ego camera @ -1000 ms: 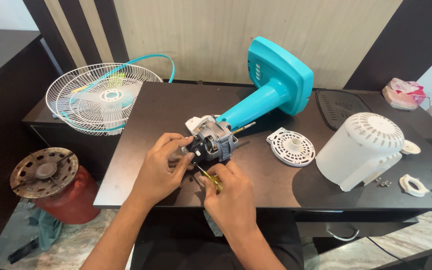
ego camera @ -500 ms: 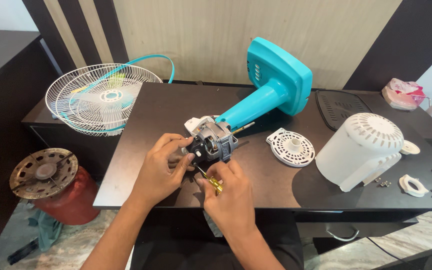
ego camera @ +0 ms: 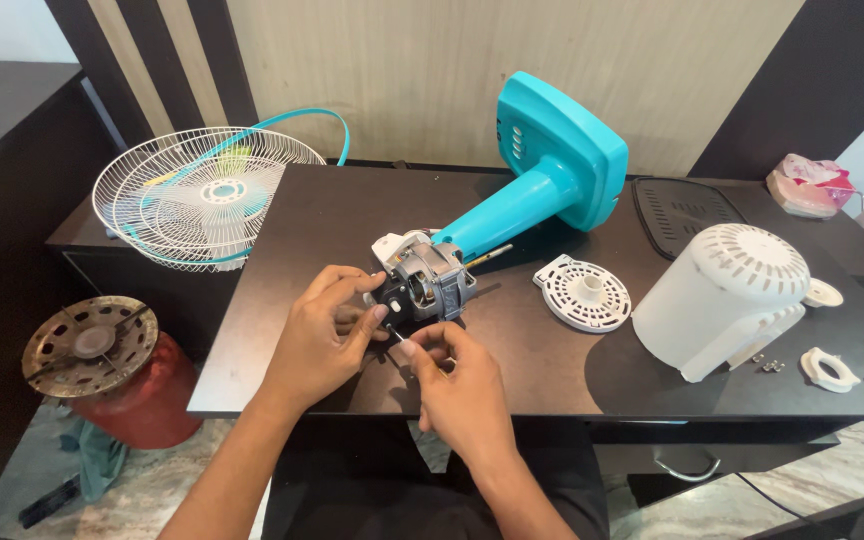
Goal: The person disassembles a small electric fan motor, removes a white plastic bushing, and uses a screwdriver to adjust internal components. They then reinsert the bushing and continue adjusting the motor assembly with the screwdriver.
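We are drawing our right hand (ego camera: 462,385) slightly closer to the fan motor (ego camera: 430,285) than a second ago, its fingers (ego camera: 422,345) now pinching the thin shaft of a small screwdriver (ego camera: 395,335) near the tip. The yellow handle that was showing between our hands earlier is no longer visible. Our left hand (ego camera: 322,335) is curling a little tighter against the dark end of the motor. The motor itself is tilting very slightly on the tabletop (ego camera: 352,215).

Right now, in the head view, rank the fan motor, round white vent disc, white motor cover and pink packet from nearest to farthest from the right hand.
From the right hand:
1. Fan motor, just above.
2. Vent disc, right.
3. Motor cover, farther right.
4. Pink packet, far right corner.
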